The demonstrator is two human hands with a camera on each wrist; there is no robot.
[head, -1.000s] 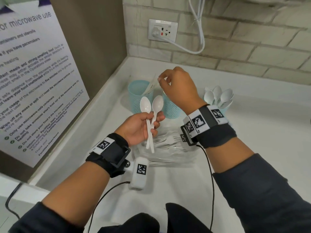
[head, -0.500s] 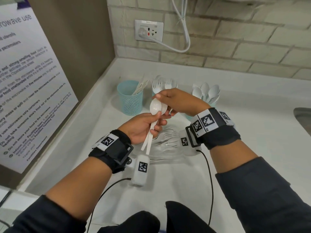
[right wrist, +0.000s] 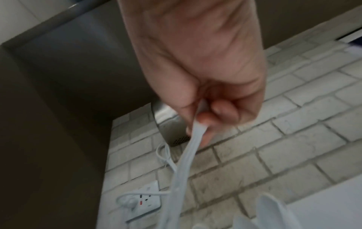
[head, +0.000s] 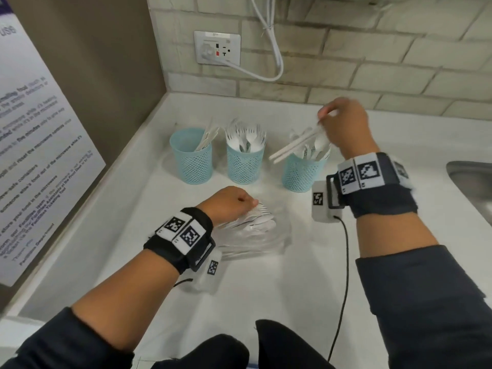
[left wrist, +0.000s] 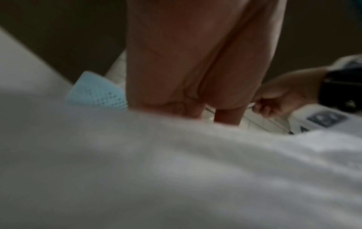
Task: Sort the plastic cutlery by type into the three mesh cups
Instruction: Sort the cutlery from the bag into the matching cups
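Smooth white plastic spoons (head: pixel 295 146); blue plastic mesh cups (head: pixel 191 162); matt white counter (head: pixel 279 283).

We count three mesh cups (head: pixel 190 162) on the desk (head: pixel 279 275), two hands (head: pixel 229 205), two spoon handles (head: pixel 295 147) held together, one wall socket (head: pixel 217 47), and one loose pile (head: pixel 253 235).

- 3 blue mesh cups (head: pixel 244 162) stand in a row.
- Right hand (head: pixel 345 126) pinches 2 white spoons (head: pixel 296 145) above the rightmost cup (head: pixel 302 173).
- Left hand (head: pixel 229 205) reaches into the loose cutlery pile (head: pixel 255 233).

Dark sleeves (head: pixel 426 302), black marker-tagged wristbands (head: pixel 183 235)
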